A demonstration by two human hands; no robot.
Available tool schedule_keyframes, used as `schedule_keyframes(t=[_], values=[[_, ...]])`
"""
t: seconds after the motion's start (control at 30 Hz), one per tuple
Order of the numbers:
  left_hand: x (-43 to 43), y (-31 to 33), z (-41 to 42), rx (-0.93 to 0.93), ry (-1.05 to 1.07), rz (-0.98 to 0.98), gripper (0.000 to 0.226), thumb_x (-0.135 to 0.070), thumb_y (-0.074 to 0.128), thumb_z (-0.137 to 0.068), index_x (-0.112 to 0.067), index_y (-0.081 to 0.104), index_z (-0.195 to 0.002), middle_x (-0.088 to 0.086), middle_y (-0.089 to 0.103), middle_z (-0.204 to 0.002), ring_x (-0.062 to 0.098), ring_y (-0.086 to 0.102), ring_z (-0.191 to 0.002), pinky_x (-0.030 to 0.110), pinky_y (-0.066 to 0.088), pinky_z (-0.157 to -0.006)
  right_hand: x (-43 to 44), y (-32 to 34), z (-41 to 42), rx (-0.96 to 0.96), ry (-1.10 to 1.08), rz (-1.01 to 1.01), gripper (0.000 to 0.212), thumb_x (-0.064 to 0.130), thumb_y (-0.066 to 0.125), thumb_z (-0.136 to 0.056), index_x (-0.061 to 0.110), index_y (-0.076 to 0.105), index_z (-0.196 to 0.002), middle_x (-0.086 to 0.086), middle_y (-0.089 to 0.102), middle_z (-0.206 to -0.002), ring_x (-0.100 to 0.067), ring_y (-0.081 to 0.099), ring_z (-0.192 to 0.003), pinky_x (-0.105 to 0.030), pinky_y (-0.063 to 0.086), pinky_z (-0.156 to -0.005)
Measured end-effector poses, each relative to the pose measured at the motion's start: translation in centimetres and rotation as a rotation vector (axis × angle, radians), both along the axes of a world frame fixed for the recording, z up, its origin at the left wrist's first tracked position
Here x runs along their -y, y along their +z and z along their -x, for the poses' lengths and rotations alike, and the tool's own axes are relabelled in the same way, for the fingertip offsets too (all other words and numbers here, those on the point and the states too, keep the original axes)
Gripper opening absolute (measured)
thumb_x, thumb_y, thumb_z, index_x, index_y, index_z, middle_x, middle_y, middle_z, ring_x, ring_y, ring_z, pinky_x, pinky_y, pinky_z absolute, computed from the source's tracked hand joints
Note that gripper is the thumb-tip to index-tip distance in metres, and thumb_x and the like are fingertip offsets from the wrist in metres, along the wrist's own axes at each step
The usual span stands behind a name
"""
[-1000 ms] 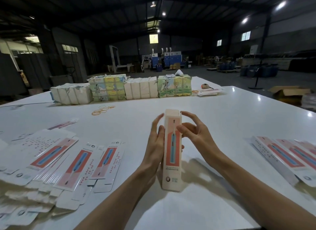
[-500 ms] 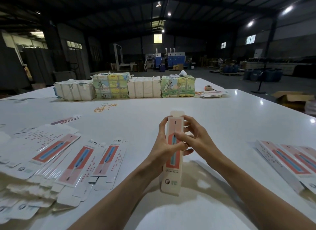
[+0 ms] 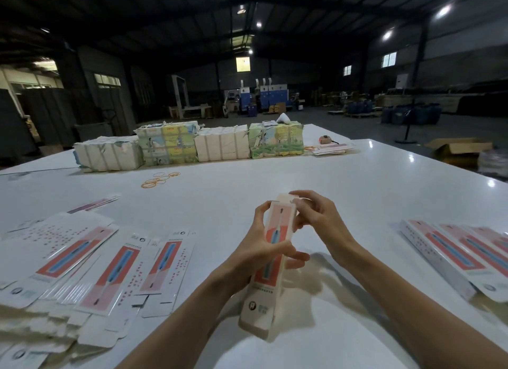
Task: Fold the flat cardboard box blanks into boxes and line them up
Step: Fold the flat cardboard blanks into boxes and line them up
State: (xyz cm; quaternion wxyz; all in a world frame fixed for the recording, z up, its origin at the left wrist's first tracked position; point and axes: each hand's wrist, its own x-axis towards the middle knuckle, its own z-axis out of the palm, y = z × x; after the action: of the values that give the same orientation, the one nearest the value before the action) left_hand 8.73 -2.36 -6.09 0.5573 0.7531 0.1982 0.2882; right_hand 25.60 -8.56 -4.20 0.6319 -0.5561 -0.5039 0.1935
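The right hand (image 3: 319, 223) has risen to pinch the far-pointing top of the box (image 3: 261, 300), gripped midway by the left hand (image 3: 257, 249).

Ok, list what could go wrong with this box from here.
The right hand works the top flap of the box; it could crease or tuck in crooked.
The left hand grips the box mid-body; squeezing might dent its walls.
The flat blanks lie loosely overlapped beside the left forearm; a sweep could scatter them.
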Motion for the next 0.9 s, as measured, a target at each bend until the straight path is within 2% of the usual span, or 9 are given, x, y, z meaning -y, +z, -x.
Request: schedule_keyframes(t=[0.1,0.2,0.27,0.37,0.47,0.53,0.67,0.77,0.9], values=[[-0.1,0.0,0.2,-0.01,-0.062,0.027,0.092,-0.022,0.087,-0.083,-0.057,0.026,-0.142,0.0,0.055,-0.133,0.029,0.076,-0.106,0.036,0.065,-0.079,0.1,0.1,-0.3,0.092,-0.037,-0.018,0.018,0.02,0.063,-0.104,0.016,0.07,-0.121,0.001,0.077,-0.1,-0.022,0.076,-0.085,-0.028,0.063,-0.071],[0.0,-0.1,0.1,-0.009,-0.04,0.017,0.093,-0.022,0.085,-0.08,-0.052,0.026,-0.145,0.001,0.063,-0.13,0.03,0.075,-0.107,0.038,0.065,-0.078,0.1,0.0,-0.2,0.211,-0.069,-0.061,0.016,0.011,0.063,-0.103,0.013,0.071,-0.117,0.001,0.077,-0.104,-0.017,0.077,-0.09,-0.029,0.065,-0.076],[-0.1,-0.1,-0.2,-0.002,-0.038,0.044,0.096,-0.019,0.085,-0.078,-0.048,0.026,-0.148,0.005,0.063,-0.129,0.031,0.076,-0.106,0.039,0.065,-0.077,0.2,-0.1,0.0,0.216,-0.045,-0.103,0.016,0.005,0.06,-0.104,0.01,0.071,-0.113,-0.001,0.077,-0.105,-0.02,0.078,-0.096,-0.034,0.066,-0.077],[-0.3,-0.2,-0.2,0.014,-0.033,0.042,0.098,-0.019,0.085,-0.077,-0.045,0.025,-0.15,0.006,0.063,-0.127,0.024,0.075,-0.107,0.035,0.065,-0.074,0.4,0.2,-0.1,0.14,0.027,-0.115,0.017,0.004,0.057,-0.104,0.008,0.072,-0.111,-0.003,0.076,-0.104,-0.023,0.077,-0.1,-0.038,0.066,-0.079],[-0.4,-0.3,-0.1,0.017,-0.013,0.027,0.098,-0.018,0.086,-0.077,-0.047,0.025,-0.148,0.006,0.064,-0.123,0.022,0.076,-0.104,0.034,0.065,-0.073,0.6,0.7,0.0,-0.017,0.14,-0.078,0.024,0.025,0.061,-0.102,0.008,0.074,-0.111,-0.005,0.077,-0.103,-0.027,0.076,-0.101,-0.037,0.065,-0.08],[-0.5,-0.4,0.0,0.002,-0.001,0.02,0.098,-0.016,0.086,-0.078,-0.052,0.025,-0.146,0.006,0.064,-0.122,0.026,0.077,-0.101,0.037,0.066,-0.073,0.6,0.8,0.2,-0.089,0.145,-0.056,0.025,0.031,0.067,-0.101,0.008,0.076,-0.109,-0.007,0.078,-0.101,-0.029,0.077,-0.1,-0.039,0.065,-0.08],[-0.6,-0.4,0.1,-0.034,-0.025,-0.02,0.096,-0.015,0.083,-0.081,-0.062,0.022,-0.14,0.006,0.062,-0.125,0.036,0.079,-0.089,0.043,0.066,-0.076,0.5,0.9,0.0,-0.216,0.142,-0.022,0.009,0.016,0.074,-0.096,0.011,0.08,-0.1,-0.009,0.079,-0.1,-0.028,0.077,-0.098,-0.036,0.064,-0.077],[-0.6,-0.4,0.3,-0.05,-0.067,-0.053,0.102,-0.015,0.084,-0.083,-0.06,0.015,-0.144,0.005,0.061,-0.127,0.036,0.079,-0.081,0.036,0.065,-0.071,0.7,1.2,-0.4,-0.378,0.189,0.026,0.006,0.009,0.076,-0.094,0.007,0.081,-0.094,-0.017,0.078,-0.1,-0.031,0.077,-0.097,-0.037,0.064,-0.077],[-0.8,-0.3,0.6,-0.045,-0.09,-0.102,0.109,-0.011,0.084,-0.084,-0.055,0.008,-0.148,0.008,0.058,-0.125,0.037,0.078,-0.078,0.034,0.065,-0.067,0.7,1.3,-0.4,-0.425,0.185,0.05,0.008,0.005,0.076,-0.092,0.009,0.082,-0.088,-0.017,0.077,-0.098,-0.031,0.077,-0.093,-0.036,0.063,-0.075]])
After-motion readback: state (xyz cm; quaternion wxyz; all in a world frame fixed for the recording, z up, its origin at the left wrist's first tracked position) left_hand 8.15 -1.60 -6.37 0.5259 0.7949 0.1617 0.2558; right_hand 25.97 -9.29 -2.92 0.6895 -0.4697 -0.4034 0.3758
